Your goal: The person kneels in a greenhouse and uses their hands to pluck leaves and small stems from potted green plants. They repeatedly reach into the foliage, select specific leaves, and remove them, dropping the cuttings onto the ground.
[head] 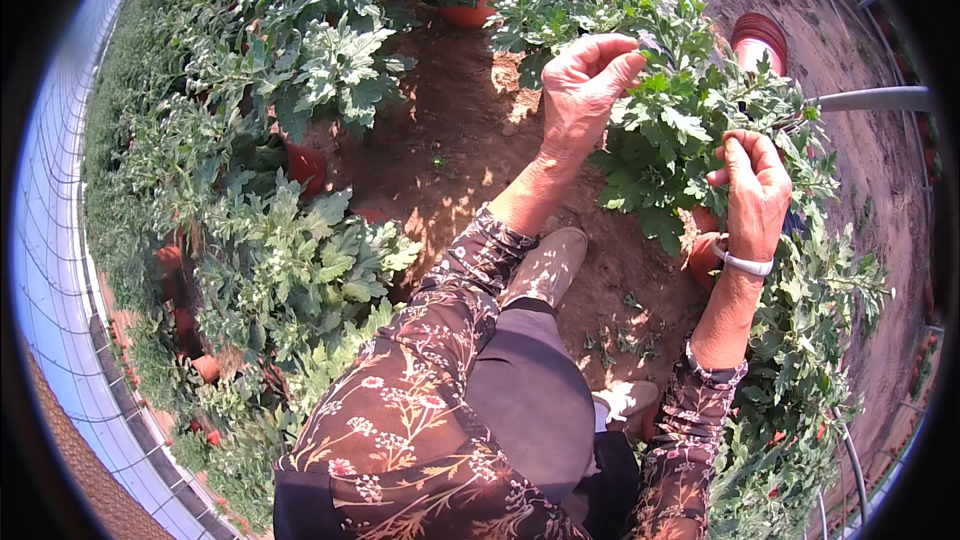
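Observation:
A leafy green potted plant (664,142), which looks like a chrysanthemum, stands before me on the right. Over its upper left side, my left hand (591,94) has thumb and forefinger pinched together close to the leaf tips. My right hand (756,184), with a white band (744,261) at the wrist, is at the plant's right side, its thumb and fingertips also brought together. Whether either pinch holds a small bit of plant is too fine to see. Below the foliage, a reddish plastic pot (703,259) is partly hidden by leaves.
More potted plants (300,255) crowd the left. A stack of red pots (761,45) lies at upper right, near a grey pipe (874,99). Bare soil (450,120) runs between the rows, with my shoe (551,262) on it. Torn leaf bits (622,337) lie there.

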The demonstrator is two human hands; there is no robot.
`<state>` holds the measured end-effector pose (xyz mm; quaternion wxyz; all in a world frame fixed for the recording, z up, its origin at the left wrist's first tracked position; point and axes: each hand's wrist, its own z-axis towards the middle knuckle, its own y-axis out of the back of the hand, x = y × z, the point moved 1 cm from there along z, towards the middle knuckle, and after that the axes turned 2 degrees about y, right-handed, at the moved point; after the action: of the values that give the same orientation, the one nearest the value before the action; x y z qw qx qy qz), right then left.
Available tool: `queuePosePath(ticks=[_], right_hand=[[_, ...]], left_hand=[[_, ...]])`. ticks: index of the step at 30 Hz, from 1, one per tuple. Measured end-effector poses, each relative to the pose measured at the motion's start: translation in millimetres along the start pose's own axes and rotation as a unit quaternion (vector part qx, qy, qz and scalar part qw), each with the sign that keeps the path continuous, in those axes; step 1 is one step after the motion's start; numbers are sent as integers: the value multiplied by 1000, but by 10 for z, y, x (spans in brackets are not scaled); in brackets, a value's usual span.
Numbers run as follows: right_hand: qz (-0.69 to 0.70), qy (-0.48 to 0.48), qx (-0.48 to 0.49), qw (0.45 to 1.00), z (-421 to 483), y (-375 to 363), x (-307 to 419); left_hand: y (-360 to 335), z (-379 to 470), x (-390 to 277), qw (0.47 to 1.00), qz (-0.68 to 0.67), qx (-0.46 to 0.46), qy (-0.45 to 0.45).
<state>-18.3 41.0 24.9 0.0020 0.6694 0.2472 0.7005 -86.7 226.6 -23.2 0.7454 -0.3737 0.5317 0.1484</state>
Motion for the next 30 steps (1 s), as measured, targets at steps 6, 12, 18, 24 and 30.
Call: queuePosePath(ticks=[6,12,18,24,30], right_hand=[[50,-13,24,998,-265,-6,26],[57,27,125,990,-428,-424,286],[29,101,136,985,-98,-1006,275],[-106,167,66,978,322,-1458,90],[-109,162,63,979,423,-1589,50]], left_hand=[[548,199,118,968,25,-243,-51],[529,215,275,997,6,-78,-9],[524,226,370,999,-31,-33,28],[606,321,376,996,-87,5,34],[701,304,367,990,-131,-11,48]])
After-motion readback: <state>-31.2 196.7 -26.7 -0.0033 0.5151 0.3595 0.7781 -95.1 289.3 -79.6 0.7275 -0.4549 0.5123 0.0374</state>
